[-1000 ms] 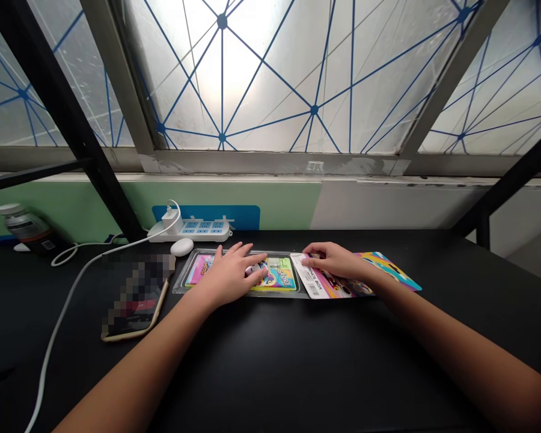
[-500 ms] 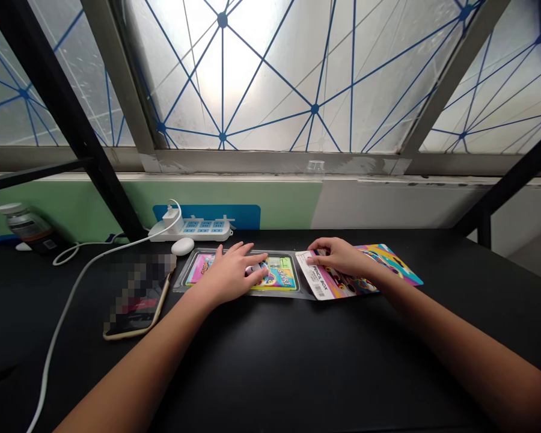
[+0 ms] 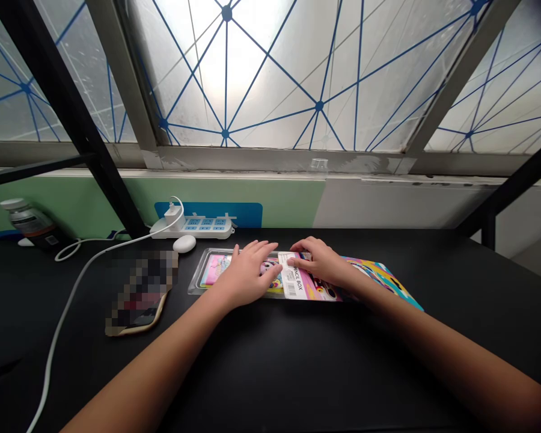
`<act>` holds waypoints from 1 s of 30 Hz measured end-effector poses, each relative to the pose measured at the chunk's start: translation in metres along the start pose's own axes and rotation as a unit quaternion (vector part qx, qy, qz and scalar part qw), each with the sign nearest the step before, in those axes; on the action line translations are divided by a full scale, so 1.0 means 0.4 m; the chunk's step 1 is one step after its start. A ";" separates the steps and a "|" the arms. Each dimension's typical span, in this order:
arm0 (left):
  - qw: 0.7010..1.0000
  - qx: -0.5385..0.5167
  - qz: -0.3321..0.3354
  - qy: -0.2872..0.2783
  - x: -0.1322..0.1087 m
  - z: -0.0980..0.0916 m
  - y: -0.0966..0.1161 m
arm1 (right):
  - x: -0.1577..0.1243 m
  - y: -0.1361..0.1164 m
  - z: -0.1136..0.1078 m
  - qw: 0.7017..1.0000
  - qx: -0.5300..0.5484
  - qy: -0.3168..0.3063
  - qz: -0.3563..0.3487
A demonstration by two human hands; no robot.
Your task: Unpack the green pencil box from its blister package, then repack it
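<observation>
A clear plastic blister tray (image 3: 196,282) lies flat on the black table, holding a colourful printed pencil box (image 3: 215,269) in pink, yellow and blue. My left hand (image 3: 251,275) rests over it with fingers spread, hiding the box's middle. To the right, a bright printed backing card (image 3: 373,272) marked "PENCIL BOX" overlaps the tray's right part. Its white barcode strip (image 3: 290,281) lies just beside my left thumb. My right hand (image 3: 320,260) is curled on the card near this strip, thumb and fingers gripping it; part of the card is hidden under the hand and forearm.
A phone (image 3: 144,294) in a tan-edged case lies left of the tray, near a white oval object (image 3: 184,243). Behind stands a power strip (image 3: 207,226) with a plugged-in charger. A white cable (image 3: 72,294) runs along the left, near a bottle (image 3: 31,225). Black frame bars flank the table.
The card has slid left in my right hand, now covering the tray's right part. The tray has shifted slightly right, and my left hand has moved right with it.
</observation>
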State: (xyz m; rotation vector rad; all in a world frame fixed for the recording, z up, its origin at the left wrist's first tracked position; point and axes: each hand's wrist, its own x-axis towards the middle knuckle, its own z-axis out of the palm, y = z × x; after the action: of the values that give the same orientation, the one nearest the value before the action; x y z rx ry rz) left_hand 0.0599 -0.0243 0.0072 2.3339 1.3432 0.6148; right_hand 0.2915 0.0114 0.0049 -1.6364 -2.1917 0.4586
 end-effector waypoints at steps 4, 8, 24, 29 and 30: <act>0.990 -0.135 -0.002 0.044 -0.001 -0.003 0.042 | 0.004 -0.024 0.004 1.000 0.000 -0.012 -0.004; 0.986 -0.128 0.038 0.098 -0.002 -0.044 0.025 | 0.004 -0.017 -0.001 1.000 0.003 -0.023 0.015; 0.952 -0.258 -0.077 0.144 0.020 0.015 -0.071 | 0.021 0.089 -0.081 0.998 -0.024 -0.060 0.011; 0.944 -0.292 -0.062 0.138 0.015 0.012 -0.082 | 0.081 -0.032 -0.017 0.993 -0.079 -0.075 -0.034; 0.944 -0.295 -0.058 0.138 0.015 0.013 -0.086 | 0.092 -0.068 0.002 0.991 -0.093 -0.078 -0.048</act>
State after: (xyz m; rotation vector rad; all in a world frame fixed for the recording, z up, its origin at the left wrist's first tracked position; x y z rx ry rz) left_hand 0.0412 -0.0033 -0.0138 1.7181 1.1800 1.1574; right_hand 0.2587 0.0394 0.0204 -1.6268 -2.4821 0.3763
